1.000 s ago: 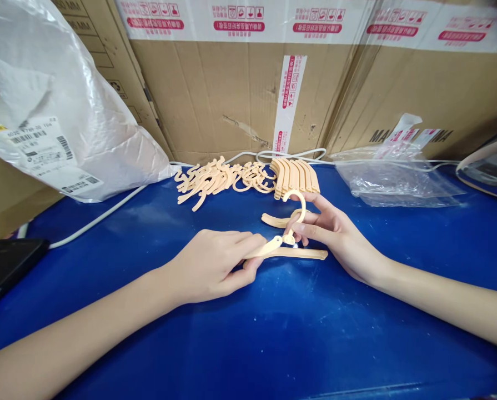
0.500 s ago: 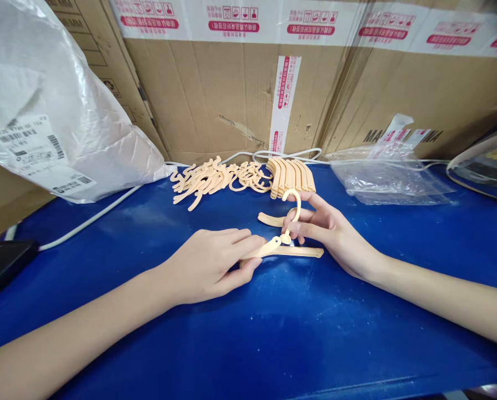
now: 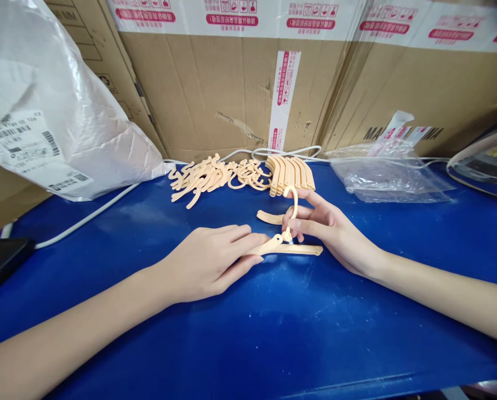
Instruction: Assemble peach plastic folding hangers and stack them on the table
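Observation:
My left hand [image 3: 221,258] pinches a cream plastic hanger arm [image 3: 271,243], whose end with a hole points right. Between the thumb and fingers of my right hand [image 3: 325,228] is a cream hanger hook [image 3: 294,206], held upright with its curve at the top. The hook's lower end meets or nearly meets the holed end of the arm; I cannot tell whether they are joined. Just below lies a longer straight cream strip [image 3: 300,250], its left part hidden by my left hand. Behind my right fingers rests a curved cream piece [image 3: 269,217], partly covered.
At the back lie a heap of small cream arms [image 3: 202,178], a pile of hooks [image 3: 250,174] and a stack of curved pieces [image 3: 290,173] on the blue table [image 3: 240,344]. Cartons [image 3: 215,94], a white parcel bag [image 3: 85,122], clear plastic bags [image 3: 390,178] and a white cable [image 3: 94,214] surround them.
The hook in my right hand has turned slightly, showing its curve narrower, and its lower end sits closer to the arm's holed end. The whole view has shifted a little.

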### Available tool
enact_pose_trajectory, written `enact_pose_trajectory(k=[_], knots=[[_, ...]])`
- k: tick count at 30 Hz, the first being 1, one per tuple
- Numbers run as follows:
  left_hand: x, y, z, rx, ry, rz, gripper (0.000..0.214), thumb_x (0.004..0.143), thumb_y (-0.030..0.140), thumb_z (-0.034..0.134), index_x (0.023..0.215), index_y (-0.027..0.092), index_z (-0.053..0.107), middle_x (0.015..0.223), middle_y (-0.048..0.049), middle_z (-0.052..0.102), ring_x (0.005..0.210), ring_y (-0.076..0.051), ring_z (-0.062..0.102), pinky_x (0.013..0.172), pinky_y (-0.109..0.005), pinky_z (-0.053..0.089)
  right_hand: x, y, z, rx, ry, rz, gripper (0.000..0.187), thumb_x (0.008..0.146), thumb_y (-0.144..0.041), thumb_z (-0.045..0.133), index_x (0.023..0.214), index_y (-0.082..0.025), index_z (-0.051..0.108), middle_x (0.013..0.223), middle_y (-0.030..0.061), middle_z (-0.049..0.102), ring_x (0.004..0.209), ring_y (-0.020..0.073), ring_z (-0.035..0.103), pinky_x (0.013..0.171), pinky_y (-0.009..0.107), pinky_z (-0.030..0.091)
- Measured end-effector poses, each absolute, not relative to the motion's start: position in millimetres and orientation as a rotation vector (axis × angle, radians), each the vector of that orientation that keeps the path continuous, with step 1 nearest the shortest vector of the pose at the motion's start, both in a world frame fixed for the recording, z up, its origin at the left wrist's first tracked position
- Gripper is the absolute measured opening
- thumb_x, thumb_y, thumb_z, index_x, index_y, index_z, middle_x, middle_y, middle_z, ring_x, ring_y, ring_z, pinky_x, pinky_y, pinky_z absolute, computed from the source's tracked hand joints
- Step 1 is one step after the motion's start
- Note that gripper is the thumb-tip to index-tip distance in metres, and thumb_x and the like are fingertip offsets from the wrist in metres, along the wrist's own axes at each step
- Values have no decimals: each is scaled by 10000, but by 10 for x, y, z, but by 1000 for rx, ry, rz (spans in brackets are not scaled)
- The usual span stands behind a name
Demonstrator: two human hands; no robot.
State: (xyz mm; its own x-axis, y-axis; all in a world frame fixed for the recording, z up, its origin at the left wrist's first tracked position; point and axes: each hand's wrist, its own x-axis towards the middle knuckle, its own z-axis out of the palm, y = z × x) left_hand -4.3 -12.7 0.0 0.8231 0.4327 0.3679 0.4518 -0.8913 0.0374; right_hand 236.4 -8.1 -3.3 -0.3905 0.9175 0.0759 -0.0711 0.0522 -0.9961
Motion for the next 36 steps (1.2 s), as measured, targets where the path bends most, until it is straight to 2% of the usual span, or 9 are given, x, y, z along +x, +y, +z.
enact_pose_trajectory(k=[14, 28, 36], knots=[[-29, -118, -9, -2884, -680, -578, 305, 1033, 309, 311, 1167, 157, 538, 918, -26, 645, 772, -144, 637, 607, -242, 439, 2378, -84, -56, -893, -1514, 1498, 400, 860, -243, 675, 1218, -252, 496, 874, -19, 667, 763, 97, 563, 684, 240, 420], [-48, -128, -12, -2837, -624, -528, 354, 1041, 297, 286, 1235, 147, 542, 854, 0, 620, 718, -123, 589, 581, -228, 412, 2349, -88, -62, -926, -1457, 1502, 402, 825, -171, 666, 1187, -230, 501, 796, -40, 618, 688, 87, 537, 643, 234, 423], [-29, -130, 5, -2804, -643, -514, 397, 1049, 286, 243, 1231, 150, 569, 819, 0, 625, 688, -113, 576, 565, -227, 416, 2335, -85, -55, -939, -1459, 1482, 403, 812, -200, 677, 1173, -241, 505, 787, -36, 615, 676, 107, 537, 645, 268, 429]])
